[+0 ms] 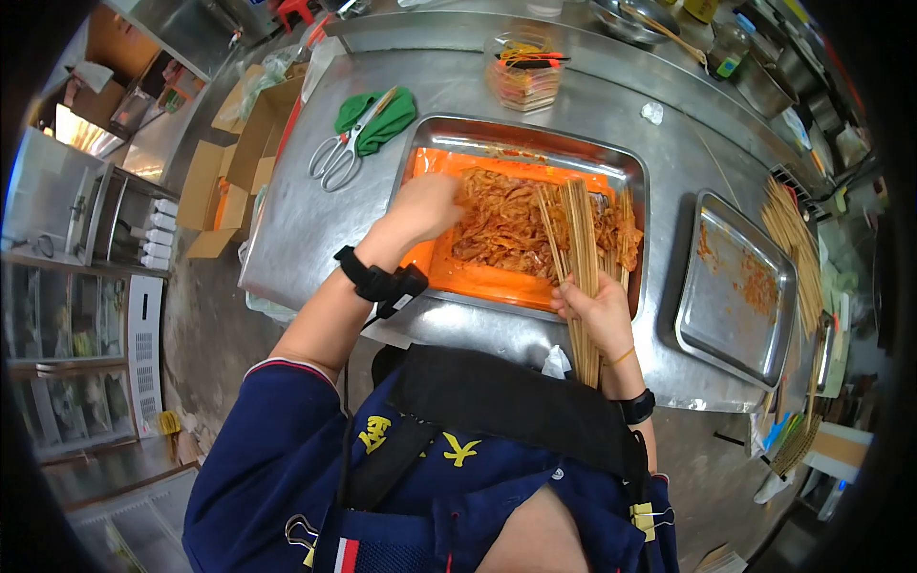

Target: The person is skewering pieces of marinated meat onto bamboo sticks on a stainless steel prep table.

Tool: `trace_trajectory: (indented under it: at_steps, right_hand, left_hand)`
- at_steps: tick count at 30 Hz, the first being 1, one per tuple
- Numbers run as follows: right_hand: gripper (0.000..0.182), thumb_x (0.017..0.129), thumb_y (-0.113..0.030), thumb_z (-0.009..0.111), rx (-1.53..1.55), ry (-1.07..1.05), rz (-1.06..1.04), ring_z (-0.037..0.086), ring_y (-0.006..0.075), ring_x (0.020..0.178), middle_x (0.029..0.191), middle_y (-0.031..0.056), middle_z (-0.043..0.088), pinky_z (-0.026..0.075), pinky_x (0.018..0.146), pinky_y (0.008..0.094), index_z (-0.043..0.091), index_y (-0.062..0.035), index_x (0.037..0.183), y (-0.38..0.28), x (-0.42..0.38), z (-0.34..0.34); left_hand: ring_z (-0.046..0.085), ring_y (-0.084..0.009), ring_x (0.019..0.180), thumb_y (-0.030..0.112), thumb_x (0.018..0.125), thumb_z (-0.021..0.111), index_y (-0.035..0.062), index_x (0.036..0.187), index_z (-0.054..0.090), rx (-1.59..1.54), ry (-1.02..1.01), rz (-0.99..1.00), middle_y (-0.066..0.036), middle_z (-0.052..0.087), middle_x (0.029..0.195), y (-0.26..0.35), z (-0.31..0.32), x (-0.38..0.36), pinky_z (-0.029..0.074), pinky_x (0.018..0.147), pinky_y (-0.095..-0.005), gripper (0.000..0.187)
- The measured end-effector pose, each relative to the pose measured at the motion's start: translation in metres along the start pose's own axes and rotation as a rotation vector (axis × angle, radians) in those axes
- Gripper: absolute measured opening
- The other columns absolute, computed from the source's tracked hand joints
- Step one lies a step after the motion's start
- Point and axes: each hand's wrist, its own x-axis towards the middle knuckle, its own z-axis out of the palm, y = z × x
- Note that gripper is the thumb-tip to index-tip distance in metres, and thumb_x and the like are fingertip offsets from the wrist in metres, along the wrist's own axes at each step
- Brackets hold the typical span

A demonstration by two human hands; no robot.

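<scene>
A bundle of bamboo skewers (583,239) is gripped in my right hand (600,310), its upper ends leaning over the right side of a metal tray (535,126). My left hand (428,204) is at the left edge of a heap of red-sauced sliced meat (506,229), its fingertips blurred and partly hidden. Under the meat lies an orange plastic sheet (444,272) lining the tray. To the right of the bundle, skewers threaded with meat (628,239) rest along the tray's right side.
Scissors (351,143) lie against a green cloth (392,119) at the upper left. Behind the tray stands a clear container (525,81). A second metal tray (731,320) with sauce scraps is at the right, beside more bare skewers (793,244). A cardboard box (224,181) sits left of the table.
</scene>
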Motion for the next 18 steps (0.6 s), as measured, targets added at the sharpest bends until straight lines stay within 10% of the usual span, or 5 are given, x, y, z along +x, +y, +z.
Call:
trace_trajectory:
  at_steps: [8, 18]
  right_hand:
    - [0.010, 0.084, -0.007, 0.058, 0.014, 0.019, 0.001, 0.062, 0.0139, 0.067, 0.080, 0.0095, 0.062, 0.051, 0.057, 0.0244, 0.053, 0.0003, 0.090, 0.002, 0.001, -0.001]
    - [0.011, 0.084, -0.007, 0.057, 0.003, 0.010, -0.014, 0.062, 0.0140, 0.067, 0.080, 0.0098, 0.062, 0.051, 0.058, 0.0246, 0.052, 0.0006, 0.092, 0.004, 0.001, -0.001]
  left_hand:
    - [0.053, -0.0355, 0.100, 0.016, 0.069, 0.067, -0.0026, 0.114, 0.050, -0.049, 0.100, 0.290, -0.022, 0.056, 0.107, -0.019, 0.037, 0.040, 0.043, 0.086, -0.0406, 0.051]
    - [0.055, -0.0341, 0.098, 0.017, 0.068, 0.068, 0.0034, 0.115, 0.049, 0.188, -0.137, 0.195, -0.018, 0.058, 0.102, 0.011, 0.021, 0.044, 0.045, 0.082, -0.0411, 0.053]
